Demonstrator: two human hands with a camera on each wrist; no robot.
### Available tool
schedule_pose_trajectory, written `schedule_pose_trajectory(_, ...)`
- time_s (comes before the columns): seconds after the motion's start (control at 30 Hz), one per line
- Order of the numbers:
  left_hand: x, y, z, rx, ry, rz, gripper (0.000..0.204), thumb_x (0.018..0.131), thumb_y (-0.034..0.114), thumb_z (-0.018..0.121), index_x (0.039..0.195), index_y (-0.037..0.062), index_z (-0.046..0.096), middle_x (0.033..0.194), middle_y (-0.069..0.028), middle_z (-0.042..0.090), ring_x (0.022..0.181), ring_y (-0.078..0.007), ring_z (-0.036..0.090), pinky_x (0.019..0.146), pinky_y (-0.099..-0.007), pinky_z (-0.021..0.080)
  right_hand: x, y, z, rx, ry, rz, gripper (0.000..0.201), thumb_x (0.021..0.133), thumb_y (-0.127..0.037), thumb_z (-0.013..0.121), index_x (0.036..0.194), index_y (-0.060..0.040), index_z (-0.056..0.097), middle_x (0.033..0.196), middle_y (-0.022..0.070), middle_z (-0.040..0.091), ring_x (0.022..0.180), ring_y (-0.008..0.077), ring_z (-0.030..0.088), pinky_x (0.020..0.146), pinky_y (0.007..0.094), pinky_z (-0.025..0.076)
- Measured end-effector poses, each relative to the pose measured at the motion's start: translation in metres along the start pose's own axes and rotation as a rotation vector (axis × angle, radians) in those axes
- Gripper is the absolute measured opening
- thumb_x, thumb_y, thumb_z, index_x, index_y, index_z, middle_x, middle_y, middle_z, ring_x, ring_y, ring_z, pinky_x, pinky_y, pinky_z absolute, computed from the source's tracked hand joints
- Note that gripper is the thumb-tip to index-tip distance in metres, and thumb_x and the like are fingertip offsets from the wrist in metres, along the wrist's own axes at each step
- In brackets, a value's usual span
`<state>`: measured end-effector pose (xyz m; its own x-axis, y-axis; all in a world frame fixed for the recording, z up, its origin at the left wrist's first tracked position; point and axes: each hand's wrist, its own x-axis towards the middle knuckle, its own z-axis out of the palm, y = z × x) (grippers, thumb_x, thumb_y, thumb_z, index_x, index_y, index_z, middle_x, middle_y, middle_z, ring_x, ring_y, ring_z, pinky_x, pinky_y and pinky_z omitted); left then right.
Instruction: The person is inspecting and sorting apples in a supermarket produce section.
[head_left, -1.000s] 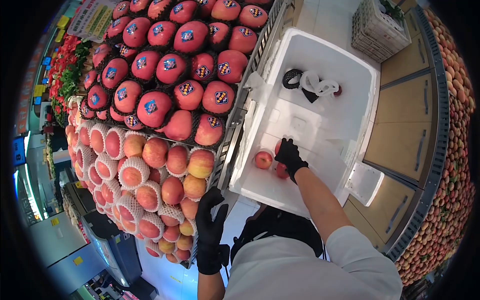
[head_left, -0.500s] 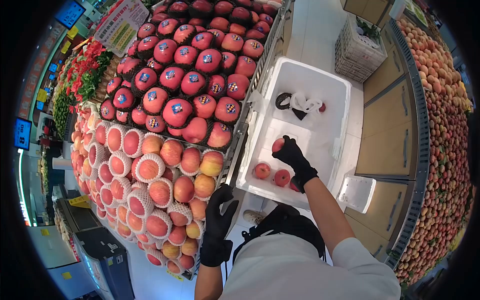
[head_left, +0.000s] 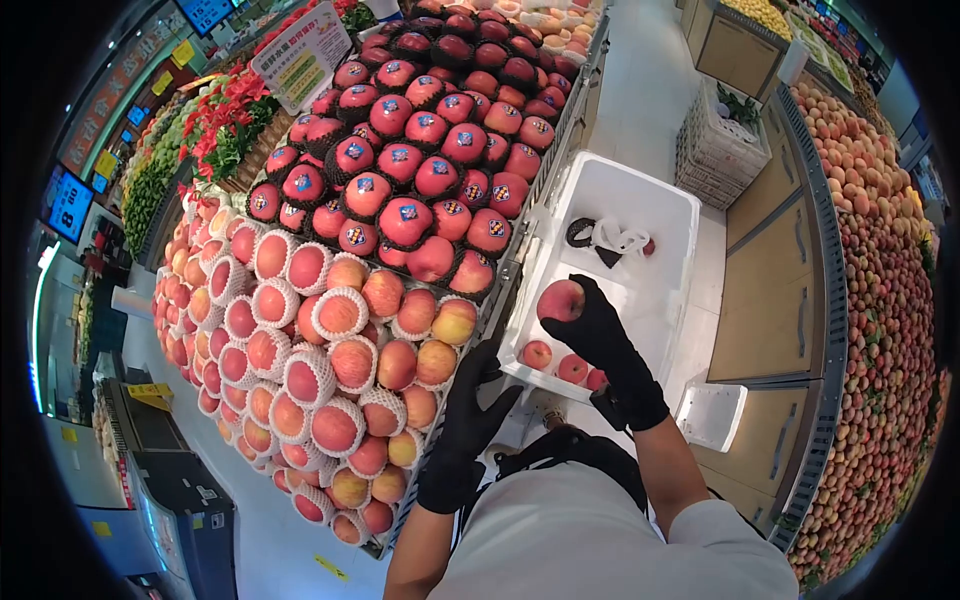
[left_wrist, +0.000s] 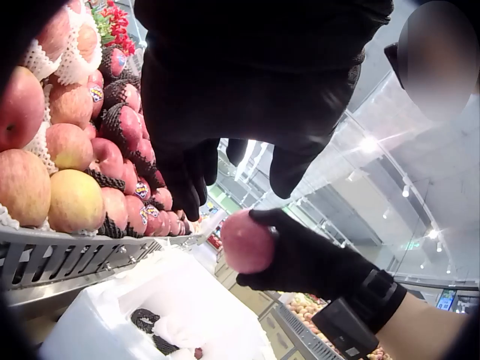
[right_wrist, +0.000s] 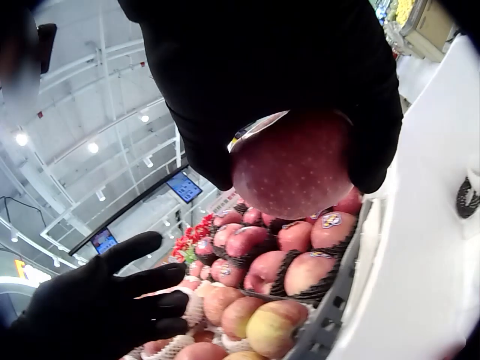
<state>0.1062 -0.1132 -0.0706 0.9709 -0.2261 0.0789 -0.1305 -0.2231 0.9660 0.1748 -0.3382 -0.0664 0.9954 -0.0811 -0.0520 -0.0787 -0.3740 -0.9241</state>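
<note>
By the right hand point(head_left: 603, 335), a red apple point(head_left: 560, 300) is gripped, seen from the head over the white box point(head_left: 658, 290); the left hand point(head_left: 464, 422) is held, fingers apart, near displayed apples point(head_left: 397, 366).

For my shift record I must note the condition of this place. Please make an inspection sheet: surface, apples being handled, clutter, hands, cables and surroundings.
Surface: white box, open at the top; what supports it is unclear.
Job's things: one red apple held above the box; at least three loose apples inside, at the end nearest the person.
Clutter: black and white fruit nets bunched at the box's far end.
Hands: both black-gloved; right hand grips the red apple, left hand holds nothing.
Cables: nothing clearly seen.
Surroundings: apple display rack left of the box, wooden cabinets right, pale crate beyond.
</note>
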Motion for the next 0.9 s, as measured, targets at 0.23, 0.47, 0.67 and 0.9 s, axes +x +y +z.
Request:
schedule_pose_trajectory(0.23, 0.006, 0.027, -0.01, 0.025, 0.069, 0.117, 0.086, 0.075, 0.009, 0.08, 0.144, -0.0002, 0.03, 0.141, -0.0174, 0.038, 0.125, -0.0279, 0.047, 0.1, -0.0383, 0.046, -0.031, -0.075, 0.021, 0.095, -0.124, -0.099, 0.076, 0.068, -0.03, 0.083, 0.13, -0.0033, 0.046, 0.116, 0.0144, 0.06, 0.109, 0.0249, 0.06, 0.093, 0.0364, 0.048)
schedule_pose_trajectory(0.47, 0.004, 0.029, -0.024, 0.11, 0.211, 0.259, 0.082, 0.077, 0.004, 0.078, 0.144, 0.0006, 0.031, 0.138, -0.0169, 0.045, 0.127, -0.0281, 0.048, 0.104, -0.0389, 0.042, -0.045, -0.125, 0.048, 0.277, -0.302, -0.203, 0.068, 0.072, -0.02, 0.082, 0.129, -0.0026, 0.049, 0.115, 0.0115, 0.061, 0.107, 0.0205, 0.059, 0.091, 0.034, 0.048)
schedule_pose_trajectory(0.67, -0.009, 0.031, -0.049, -0.332, 0.271, 0.106, 0.081, 0.076, 0.002, 0.078, 0.143, 0.003, 0.032, 0.139, -0.0149, 0.045, 0.129, -0.0246, 0.046, 0.105, -0.0383, 0.041, -0.045, -0.11, 0.076, 0.331, -0.357, -0.273, 0.07, 0.073, -0.023, 0.082, 0.13, -0.002, 0.048, 0.118, 0.015, 0.059, 0.108, 0.0261, 0.06, 0.093, 0.0365, 0.048)
schedule_pose_trajectory(0.9, -0.021, 0.037, -0.072, -0.293, 0.374, 0.111, 0.083, 0.073, 0.007, 0.082, 0.141, 0.0025, 0.033, 0.135, -0.0126, 0.047, 0.125, -0.0226, 0.048, 0.105, -0.0373, 0.041, -0.049, -0.119, 0.083, 0.115, -0.399, -0.377, 0.081, 0.072, -0.024, 0.084, 0.138, -0.0042, 0.041, 0.125, 0.015, 0.053, 0.1, 0.0241, 0.06, 0.085, 0.035, 0.05)
